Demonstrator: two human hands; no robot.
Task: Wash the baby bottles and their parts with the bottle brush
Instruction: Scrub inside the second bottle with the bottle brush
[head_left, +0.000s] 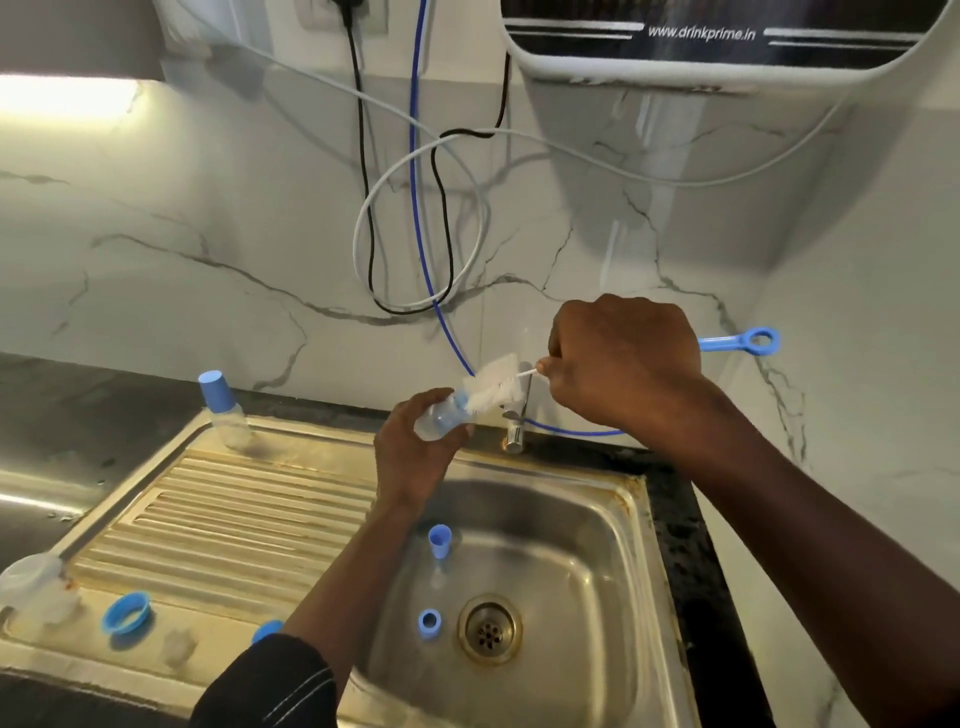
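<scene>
Gripping bottle (439, 415), hands push in brush (493, 387).

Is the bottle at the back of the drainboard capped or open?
Capped: the clear plastic bottle stands upright with its blue cap on.

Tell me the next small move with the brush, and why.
Probably push the bottle brush deeper into the bottle: the right hand grips its handle, the left hand holds the bottle tilted toward it, and most bristles sit outside the mouth.
</scene>
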